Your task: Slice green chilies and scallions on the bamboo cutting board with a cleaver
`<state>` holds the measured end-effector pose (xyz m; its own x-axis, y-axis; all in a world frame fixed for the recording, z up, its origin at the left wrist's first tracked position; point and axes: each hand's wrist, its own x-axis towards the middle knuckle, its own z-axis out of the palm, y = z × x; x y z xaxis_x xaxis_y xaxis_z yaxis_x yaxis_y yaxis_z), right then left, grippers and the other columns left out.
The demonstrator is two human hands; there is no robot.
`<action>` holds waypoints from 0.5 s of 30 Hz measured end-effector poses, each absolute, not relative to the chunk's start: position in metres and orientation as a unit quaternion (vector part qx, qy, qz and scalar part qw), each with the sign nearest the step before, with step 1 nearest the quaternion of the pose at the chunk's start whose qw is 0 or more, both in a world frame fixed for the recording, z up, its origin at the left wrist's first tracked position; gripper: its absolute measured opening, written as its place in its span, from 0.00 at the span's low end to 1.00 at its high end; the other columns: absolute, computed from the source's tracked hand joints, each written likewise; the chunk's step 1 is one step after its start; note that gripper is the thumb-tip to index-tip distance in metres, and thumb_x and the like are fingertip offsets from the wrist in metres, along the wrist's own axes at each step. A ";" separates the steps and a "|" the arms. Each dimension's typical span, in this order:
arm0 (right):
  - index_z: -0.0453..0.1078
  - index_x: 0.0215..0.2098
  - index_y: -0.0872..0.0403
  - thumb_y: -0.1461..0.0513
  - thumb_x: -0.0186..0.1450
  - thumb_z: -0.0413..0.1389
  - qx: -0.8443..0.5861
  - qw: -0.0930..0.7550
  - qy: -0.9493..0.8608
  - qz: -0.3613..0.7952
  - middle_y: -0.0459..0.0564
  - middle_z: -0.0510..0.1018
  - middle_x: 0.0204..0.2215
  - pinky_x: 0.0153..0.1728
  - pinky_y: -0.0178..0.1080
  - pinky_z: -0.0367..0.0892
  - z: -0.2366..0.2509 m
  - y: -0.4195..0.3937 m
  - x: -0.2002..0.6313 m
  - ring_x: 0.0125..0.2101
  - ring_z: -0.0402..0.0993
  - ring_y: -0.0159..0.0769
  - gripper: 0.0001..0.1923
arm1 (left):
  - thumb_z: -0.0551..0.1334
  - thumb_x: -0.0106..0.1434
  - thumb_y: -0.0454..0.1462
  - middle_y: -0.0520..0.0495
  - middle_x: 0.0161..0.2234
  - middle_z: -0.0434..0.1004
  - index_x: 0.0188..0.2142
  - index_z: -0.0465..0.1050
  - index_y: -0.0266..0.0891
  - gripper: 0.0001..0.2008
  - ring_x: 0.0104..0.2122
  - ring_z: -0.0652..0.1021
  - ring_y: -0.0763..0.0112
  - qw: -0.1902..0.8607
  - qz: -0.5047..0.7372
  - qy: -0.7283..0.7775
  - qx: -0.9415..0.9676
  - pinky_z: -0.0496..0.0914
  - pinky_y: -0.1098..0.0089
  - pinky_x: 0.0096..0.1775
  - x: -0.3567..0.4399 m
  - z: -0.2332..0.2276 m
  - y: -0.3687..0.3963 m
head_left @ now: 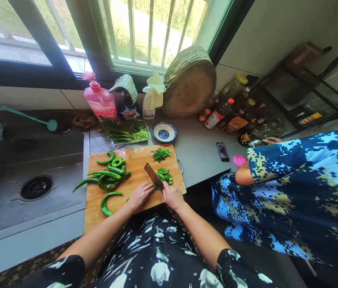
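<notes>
A wooden cutting board (139, 159) lies in front of me. My right hand (173, 197) is closed round the handle of a cleaver (152, 173), its blade pointing away to the left over the board. Just left of the blade, my left hand (140, 197) presses down with curled fingers on a green chili pepper (128, 199), mostly hidden under it. Sliced pepper (165, 176) lies right of the blade, and chopped greens (161, 154) sit farther back. Several whole green peppers (109, 171) are heaped on the board's left, with one curved pepper (106, 205) nearer me.
Left of the board is a metal sink (4, 168). Behind it stand a tray of green stalks (133, 135), a patterned bowl (164, 132) and a pink pump bottle (100, 100). A phone (222, 152) and sauce bottles (217, 116) are rightward, beside another person in camouflage (291, 180).
</notes>
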<state>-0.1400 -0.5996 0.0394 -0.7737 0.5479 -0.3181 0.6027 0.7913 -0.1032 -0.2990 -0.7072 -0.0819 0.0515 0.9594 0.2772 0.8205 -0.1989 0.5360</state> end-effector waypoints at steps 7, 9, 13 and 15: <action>0.57 0.56 0.56 0.62 0.65 0.44 0.287 0.159 0.940 -0.096 0.55 0.78 0.30 0.31 0.36 0.67 0.054 -0.605 -0.138 0.29 0.76 0.40 0.21 | 0.47 0.63 0.34 0.41 0.49 0.70 0.50 0.67 0.35 0.18 0.50 0.68 0.65 0.119 0.296 0.594 0.738 0.63 0.59 0.54 -0.307 -0.089 -0.710; 0.57 0.56 0.57 0.62 0.65 0.44 0.286 0.161 0.940 -0.097 0.55 0.78 0.30 0.31 0.36 0.67 0.055 -0.607 -0.136 0.29 0.76 0.39 0.21 | 0.48 0.63 0.34 0.42 0.49 0.71 0.49 0.68 0.36 0.18 0.50 0.68 0.67 0.124 0.283 0.585 0.750 0.62 0.60 0.55 -0.311 -0.091 -0.709; 0.56 0.57 0.58 0.63 0.65 0.44 0.285 0.165 0.939 -0.103 0.55 0.78 0.30 0.31 0.36 0.68 0.053 -0.611 -0.132 0.29 0.76 0.39 0.21 | 0.44 0.65 0.34 0.45 0.48 0.72 0.48 0.68 0.37 0.18 0.50 0.69 0.70 0.134 0.275 0.578 0.756 0.63 0.62 0.54 -0.317 -0.096 -0.707; 0.55 0.57 0.58 0.63 0.65 0.44 0.283 0.162 0.940 -0.101 0.56 0.78 0.31 0.30 0.36 0.68 0.049 -0.613 -0.133 0.29 0.76 0.40 0.22 | 0.44 0.65 0.34 0.44 0.49 0.72 0.48 0.68 0.37 0.18 0.51 0.69 0.70 0.140 0.286 0.583 0.748 0.63 0.62 0.54 -0.317 -0.098 -0.708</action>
<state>-0.1334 -0.6130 0.0489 -0.7868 0.4996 -0.3624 0.5653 0.8189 -0.0986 -0.3169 -0.7079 -0.0977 0.1576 0.9516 0.2638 0.7914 -0.2815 0.5426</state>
